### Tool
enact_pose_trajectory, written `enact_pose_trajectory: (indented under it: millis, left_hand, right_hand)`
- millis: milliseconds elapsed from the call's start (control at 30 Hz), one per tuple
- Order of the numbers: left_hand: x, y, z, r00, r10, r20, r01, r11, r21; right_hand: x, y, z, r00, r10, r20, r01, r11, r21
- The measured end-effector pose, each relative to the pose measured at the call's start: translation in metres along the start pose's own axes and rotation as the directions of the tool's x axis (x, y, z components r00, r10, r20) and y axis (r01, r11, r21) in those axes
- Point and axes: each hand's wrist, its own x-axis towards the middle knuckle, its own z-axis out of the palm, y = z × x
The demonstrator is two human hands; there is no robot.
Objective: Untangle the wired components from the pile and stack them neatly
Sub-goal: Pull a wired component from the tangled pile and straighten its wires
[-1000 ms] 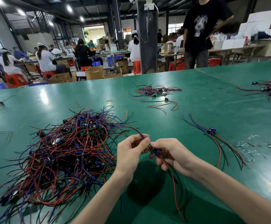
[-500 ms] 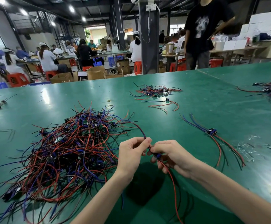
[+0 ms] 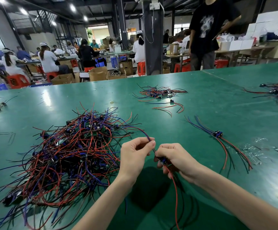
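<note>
Fingers [image 3: 152,143] of the left hand [image 3: 133,156] pinched a purple wire [image 3: 145,133] running from the pile [image 3: 65,155]. Right hand [image 3: 178,159] fingers curled around a small blue component [image 3: 162,161] just beside them, above the table [image 3: 201,100]. A sorted bundle [image 3: 218,134] lay to the right.

Bare forearms angle in from the near edge of the worktop [image 3: 201,100], hands nearly touching; the left hand [image 3: 135,156] pinches a wire [image 3: 147,138] between thumb and forefinger, the right hand [image 3: 176,161] curls round a small component [image 3: 162,160]
</note>
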Motion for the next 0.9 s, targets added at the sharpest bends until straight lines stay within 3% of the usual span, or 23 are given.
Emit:
enact_pose_trajectory:
  millis: [333,633,700,900]
  left_hand:
    - [0.0094,0.0077,-0.0084,0.994,-0.097,-0.056,0.086,0.98,-0.177]
    - [0.0073,0.0051,-0.0056,0.987,-0.156,-0.029,0.145,0.961,-0.238]
    - [0.0068,0.0042,-0.0048,0.99,-0.138,-0.03,0.129,0.971,-0.202]
    - [0.0066,0.0035,-0.0073,0.997,0.072,-0.013,-0.069,0.984,0.164]
  right_hand:
    - [-0.0042,-0.0032,0.0007,0.997,-0.029,0.065,0.028,0.999,0.025]
    - [-0.0071,-0.0054,-0.0003,0.971,0.035,0.238,-0.066,0.99,0.126]
    - [-0.0072,-0.0051,-0.0001,0.97,0.02,0.243,-0.043,0.995,0.088]
    - [-0.0064,-0.0047,-0.0004,0.982,-0.051,0.181,0.068,0.994,-0.085]
